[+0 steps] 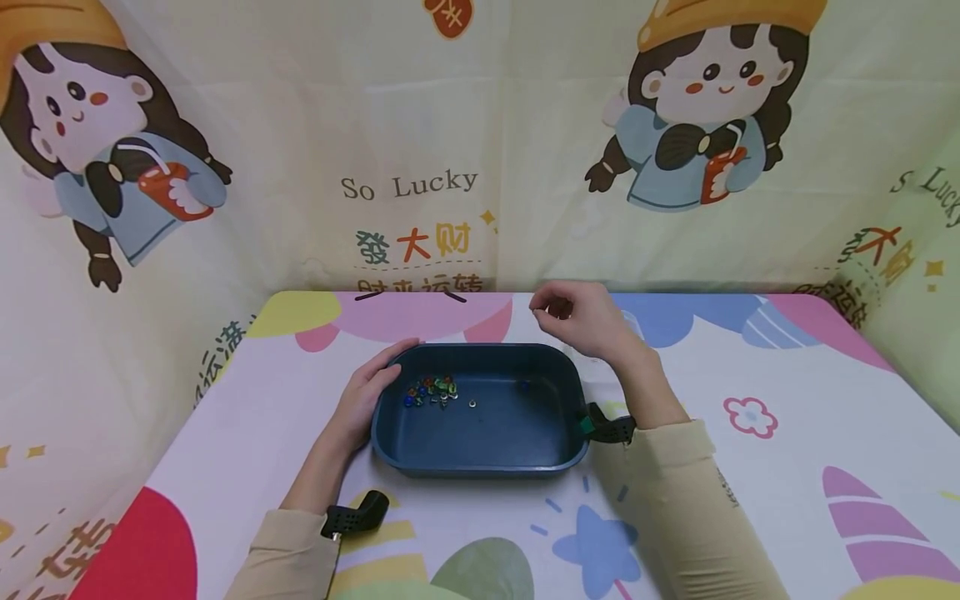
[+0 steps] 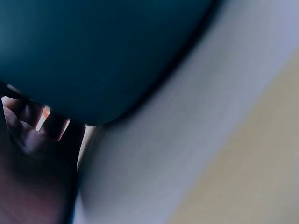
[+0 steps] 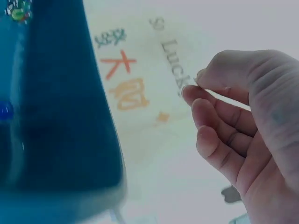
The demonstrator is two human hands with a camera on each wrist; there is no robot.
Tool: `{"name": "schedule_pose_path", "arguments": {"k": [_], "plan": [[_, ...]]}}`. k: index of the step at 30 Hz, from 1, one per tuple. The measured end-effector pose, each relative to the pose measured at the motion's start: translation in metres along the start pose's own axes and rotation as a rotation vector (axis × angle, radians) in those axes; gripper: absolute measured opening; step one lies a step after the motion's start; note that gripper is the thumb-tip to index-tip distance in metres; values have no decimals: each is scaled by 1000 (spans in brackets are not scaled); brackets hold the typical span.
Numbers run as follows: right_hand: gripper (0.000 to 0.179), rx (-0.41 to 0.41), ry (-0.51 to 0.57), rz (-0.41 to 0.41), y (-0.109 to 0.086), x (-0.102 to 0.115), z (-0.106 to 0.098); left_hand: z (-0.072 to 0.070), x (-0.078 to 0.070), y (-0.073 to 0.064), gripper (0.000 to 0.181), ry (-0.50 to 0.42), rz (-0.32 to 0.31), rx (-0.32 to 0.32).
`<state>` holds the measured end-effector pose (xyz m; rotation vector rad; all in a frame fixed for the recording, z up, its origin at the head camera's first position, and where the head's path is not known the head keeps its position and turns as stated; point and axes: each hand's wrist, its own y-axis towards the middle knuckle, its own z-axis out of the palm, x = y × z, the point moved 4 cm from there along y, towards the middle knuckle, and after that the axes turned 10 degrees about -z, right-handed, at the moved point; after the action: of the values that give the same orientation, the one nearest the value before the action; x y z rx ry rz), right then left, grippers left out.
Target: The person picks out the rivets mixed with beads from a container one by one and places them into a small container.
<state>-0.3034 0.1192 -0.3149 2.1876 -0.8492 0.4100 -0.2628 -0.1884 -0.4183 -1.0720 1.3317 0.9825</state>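
A dark blue rectangular basin [image 1: 480, 468] with rounded corners holds a cluster of small colourful beads [image 1: 431, 388] towards its left side. One small pale bead [image 1: 472, 403] lies apart from them, and a blue bead [image 3: 5, 111] lies farther right. My left hand [image 1: 365, 393] grips the basin's left side, thumb over the rim and fingers along the outer wall. Past the back right corner, my right hand [image 1: 581, 317] is raised with thumb and index fingertips pinched together. A tiny speck shows at those fingertips in the right wrist view; I cannot tell what it is.
The table is covered by a printed cloth [image 1: 750, 500] with coloured shapes. Behind it hangs a cream curtain [image 1: 525, 167] with cartoon figures and lettering. A black wrist strap [image 1: 611, 427] on the right arm overlaps the basin's right rim in the head view.
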Motion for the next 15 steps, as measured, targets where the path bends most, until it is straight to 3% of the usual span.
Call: {"name": "schedule_pose_path", "arguments": {"k": [15], "plan": [[8, 10, -9, 182, -18, -29, -22, 0, 2, 0, 45, 2, -18, -8]]}}
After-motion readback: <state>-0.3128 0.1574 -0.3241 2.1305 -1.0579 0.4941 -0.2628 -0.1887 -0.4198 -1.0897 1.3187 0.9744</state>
